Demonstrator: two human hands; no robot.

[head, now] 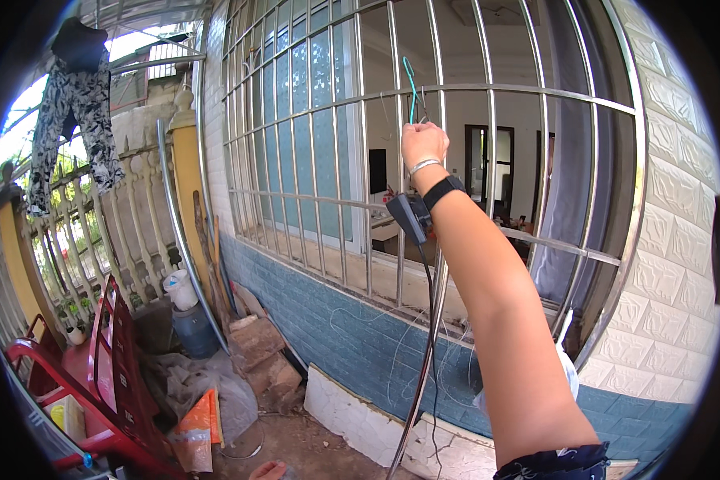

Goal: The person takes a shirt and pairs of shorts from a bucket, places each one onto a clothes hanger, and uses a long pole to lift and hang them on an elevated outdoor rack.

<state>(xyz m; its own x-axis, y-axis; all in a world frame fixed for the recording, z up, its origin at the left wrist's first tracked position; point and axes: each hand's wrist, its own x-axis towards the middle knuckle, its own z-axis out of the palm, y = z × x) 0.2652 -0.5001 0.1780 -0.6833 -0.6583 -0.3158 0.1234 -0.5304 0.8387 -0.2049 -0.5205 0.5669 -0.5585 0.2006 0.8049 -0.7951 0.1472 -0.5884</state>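
Note:
My right hand (pixel 426 144) is raised in front of the stainless steel window bars (pixel 366 198), its fist shut on a teal coated wire (pixel 413 84) that looks like part of a clothes hanger. The wire rises above the fist in a narrow loop beside the horizontal bar. A dark metal hook (pixel 423 108) shows just over the knuckles. Below the forearm a shiny metal pole (pixel 417 378) slants down to the bottom edge; whether the fist also touches it is hidden. Only a few fingers of my left hand (pixel 267 470) appear at the bottom edge, and their grip cannot be made out.
A black device (pixel 409 217) on my right wrist trails a cable (pixel 430 312). At left stand red metal chairs (pixel 117 360), with patterned trousers (pixel 75 114) hanging above. Stacked bricks (pixel 261 354), plastic sheeting (pixel 216 384) and a blue barrel (pixel 195 330) lie along the wall.

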